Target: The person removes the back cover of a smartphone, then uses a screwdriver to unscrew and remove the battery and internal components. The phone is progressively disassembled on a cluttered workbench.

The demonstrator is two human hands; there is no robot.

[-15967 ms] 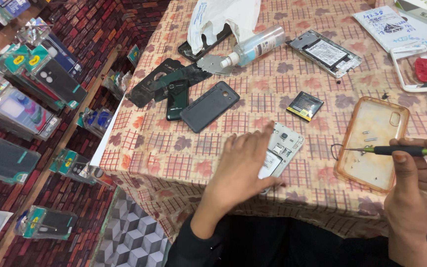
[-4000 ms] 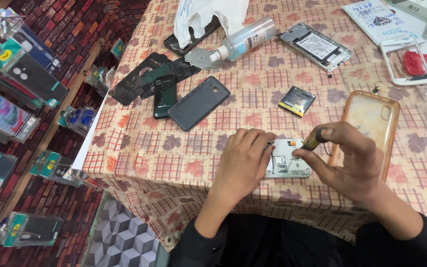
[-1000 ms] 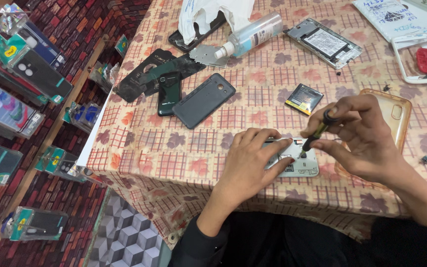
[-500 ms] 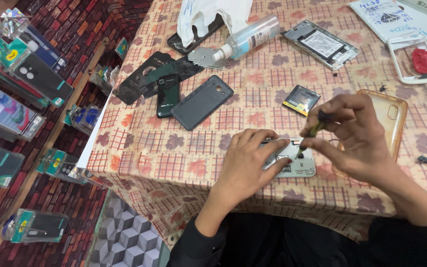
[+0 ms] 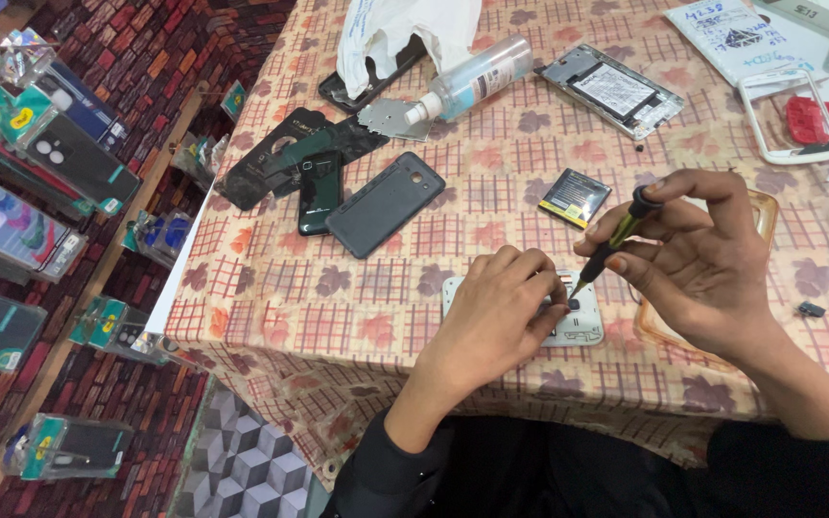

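While the left hand (image 5: 501, 312) presses down on the small white opened phone body (image 5: 568, 321) near the front edge of the table, its fingers are curled over the left part of it, gripping it flat against the orange checked tablecloth with leaf pattern (image 5: 338, 307); I judge this hold keeps the phone from sliding under the tool. The right hand (image 5: 702, 254) is closed around a thin screwdriver with black and yellow-green handle (image 5: 621, 235), held between thumb and fingertips like a pen and tilted, so the tip comes down on the inner side of the phone, just beside the left fingers.

Around them, in the same head view, several things lie well apart from the work: a dark grey plastic phone back cover (image 5: 386, 203) and a narrow black phone (image 5: 319, 192) to the left; a small black flat battery with yellow stripe (image 5: 576, 197) just behind the hands; a clear plastic spray bottle (image 5: 472, 82) lying on its side; a silver opened phone frame (image 5: 611, 91) further back. A transparent amber soft phone case (image 5: 760, 216) lies under the right hand — mostly hidden by it. A tiny dark part (image 5: 811, 309) rests near the right wrist; nothing stands between the tool and the phone.
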